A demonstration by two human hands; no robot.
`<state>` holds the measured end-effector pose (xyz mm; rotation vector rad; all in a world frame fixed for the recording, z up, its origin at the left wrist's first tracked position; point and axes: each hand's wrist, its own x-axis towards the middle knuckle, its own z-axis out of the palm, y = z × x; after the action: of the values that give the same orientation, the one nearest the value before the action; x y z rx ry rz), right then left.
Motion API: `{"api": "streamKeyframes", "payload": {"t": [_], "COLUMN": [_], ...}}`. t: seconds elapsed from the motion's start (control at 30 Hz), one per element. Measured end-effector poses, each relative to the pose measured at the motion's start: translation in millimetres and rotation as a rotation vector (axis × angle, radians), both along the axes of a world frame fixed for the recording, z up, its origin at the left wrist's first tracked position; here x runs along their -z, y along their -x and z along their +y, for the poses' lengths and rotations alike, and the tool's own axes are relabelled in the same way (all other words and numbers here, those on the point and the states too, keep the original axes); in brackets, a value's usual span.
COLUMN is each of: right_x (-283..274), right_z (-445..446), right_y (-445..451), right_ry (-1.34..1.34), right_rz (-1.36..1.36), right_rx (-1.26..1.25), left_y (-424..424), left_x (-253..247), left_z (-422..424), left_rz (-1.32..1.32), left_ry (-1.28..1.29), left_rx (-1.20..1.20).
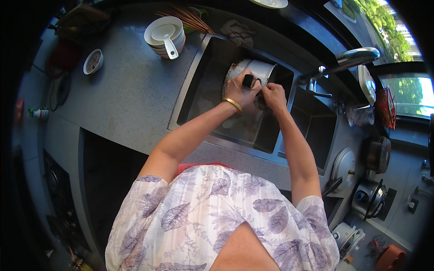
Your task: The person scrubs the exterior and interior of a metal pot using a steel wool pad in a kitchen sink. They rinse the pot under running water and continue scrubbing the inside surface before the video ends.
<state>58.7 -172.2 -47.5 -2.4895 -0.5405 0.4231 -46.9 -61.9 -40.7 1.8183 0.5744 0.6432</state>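
A metal pot (261,67) lies tilted on its side in the left basin of the steel sink (206,111), with brown, burnt-looking stains on its wall. My left hand (239,88), a gold bracelet at its wrist, closes around the pot's black handle (248,81). Close beside it, my right hand (274,96) has its fingertips pinched together near the handle. Between and below the hands is a dark, rough patch, perhaps a scouring pad or burnt residue. Whether the right fingers hold something small is hidden.
Left of the sink stand stacked bowls (157,35) with a white ladle on top, and a small bowl (93,62). Chopsticks (190,20) and a cloth (236,31) lie behind. A faucet (352,57) overhangs the right side; a pressure-cooker lid (344,164) is at right.
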Motion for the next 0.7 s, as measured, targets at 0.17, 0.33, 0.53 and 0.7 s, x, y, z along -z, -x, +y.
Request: {"api": "streamKeyframes", "payload": {"t": [0.17,0.33,0.53,0.7], "right_x": [2,11,-5,22], "right_z": [7,6,7,-4], "right_y": [1,-27,-17,-12], "right_ry": [0.054,0.065,-0.031,-0.291], "right_rz": [-0.092,0.183,0.302,0.371], "right_rx": [0.076,-0.010,-0.037,-0.073], "left_y": [0,-1,-2,3], "left_x": [1,-2,-1,-3], "left_z": [1,0,6,3], "left_rz": [-0.050,-0.005,-0.018,0.001], "left_ry": [-0.016,0.002,-0.008,-0.021], "left_rx": [0.011,0.002,-0.002,0.007]}}
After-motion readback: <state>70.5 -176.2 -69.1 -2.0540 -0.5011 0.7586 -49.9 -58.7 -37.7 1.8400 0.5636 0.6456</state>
